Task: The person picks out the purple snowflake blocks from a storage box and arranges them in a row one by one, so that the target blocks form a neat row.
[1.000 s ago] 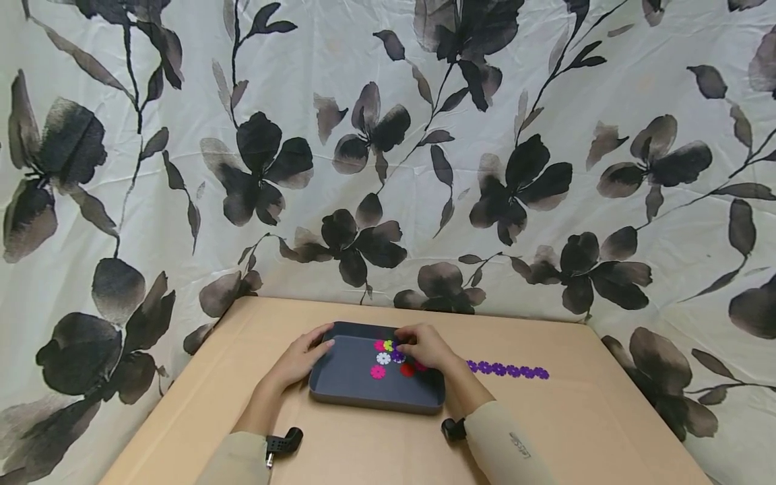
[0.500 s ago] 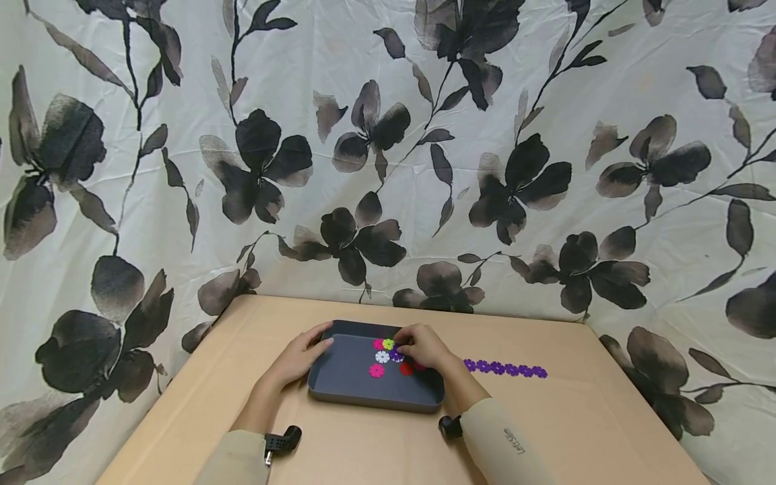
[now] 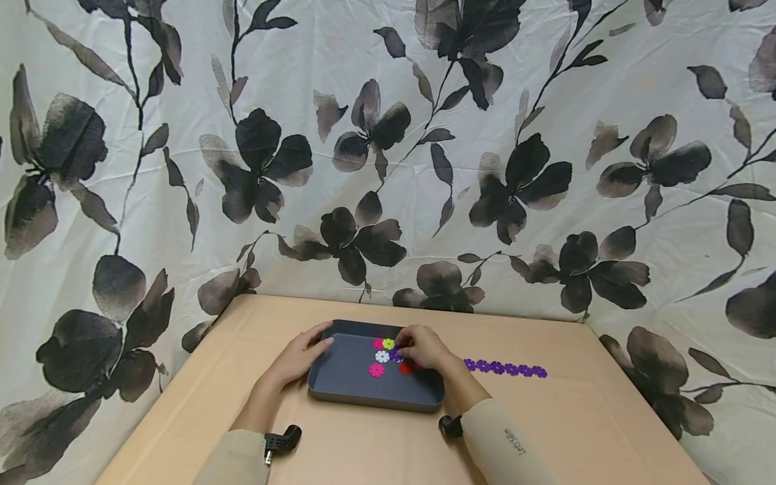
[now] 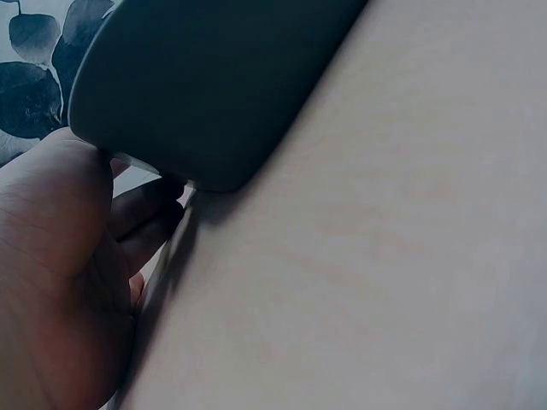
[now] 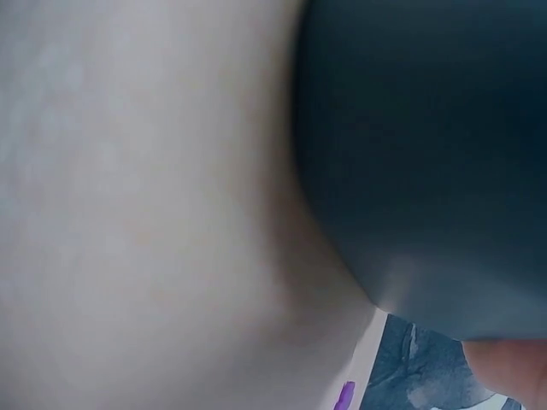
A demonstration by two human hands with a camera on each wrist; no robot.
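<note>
A dark grey rectangular tray [image 3: 345, 380] sits on the table, its left end in the grip of my left hand [image 3: 296, 358]. The thumb lies over the rim; in the left wrist view, the curled fingers [image 4: 141, 224] reach round the outside of the tray. My right hand [image 3: 428, 348] is over the tray's right part, thumb and fingertips pinching at a purple flower-shaped disc [image 3: 395, 356], partly hidden by them. Around it lie a white disc [image 3: 382, 356], a yellow-green disc [image 3: 388, 344], pink discs [image 3: 376, 370] and a red disc [image 3: 405, 368] half under the hand.
A row of several joined purple flower discs [image 3: 506, 368] lies on the light brown table [image 3: 576, 417] right of the tray, its left end behind my right wrist. A floral cloth [image 3: 424, 182] hangs behind the table. Black bands with cameras circle both wrists.
The whole view shifts very slightly. Both hands, the tray and the discs keep nearly the same places.
</note>
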